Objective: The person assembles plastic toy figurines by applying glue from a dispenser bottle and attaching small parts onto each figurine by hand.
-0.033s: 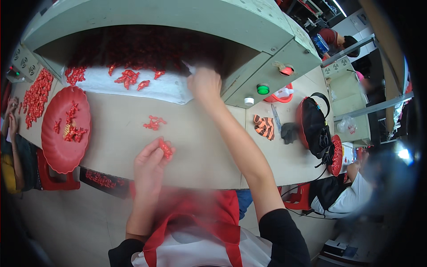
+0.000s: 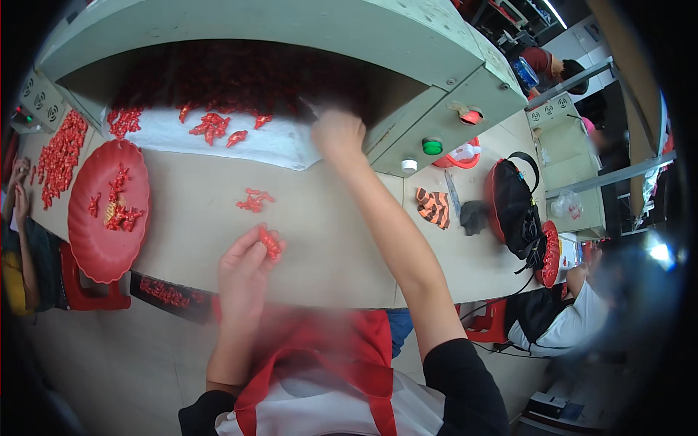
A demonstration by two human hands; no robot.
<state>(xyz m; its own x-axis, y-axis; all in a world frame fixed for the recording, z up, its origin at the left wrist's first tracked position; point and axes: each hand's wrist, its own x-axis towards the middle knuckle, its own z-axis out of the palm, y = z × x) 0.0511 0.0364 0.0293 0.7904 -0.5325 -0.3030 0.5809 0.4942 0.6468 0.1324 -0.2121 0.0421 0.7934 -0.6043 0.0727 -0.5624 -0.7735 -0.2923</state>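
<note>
Pinched in the fingers of my left hand (image 2: 246, 256) is a small glossy red figurine-like piece (image 2: 270, 245), held above the table. Just beyond it, a few similar red pieces (image 2: 254, 200) lie on the tabletop. My right hand (image 2: 339, 136) reaches to the dark opening of the pale green machine (image 2: 291, 22), at the right end of a white sheet (image 2: 280, 142). Its fingers look closed around a thin, pale object (image 2: 309, 106), too blurred to name. More red pieces (image 2: 211, 127) rest on the sheet, and many sit in the shadow inside.
A scalloped red tray (image 2: 87, 251) with red and gold pieces stands at the left, beside a pile of red pieces (image 2: 64, 156). To the right are striped cloth (image 2: 433, 207), a blade-like tool (image 2: 453, 190), dark cloth (image 2: 474, 216) and a black bag (image 2: 518, 214). Other people sit at both sides.
My right hand has shifted very slightly to the right. My left hand still holds the red piece in the same place.
</note>
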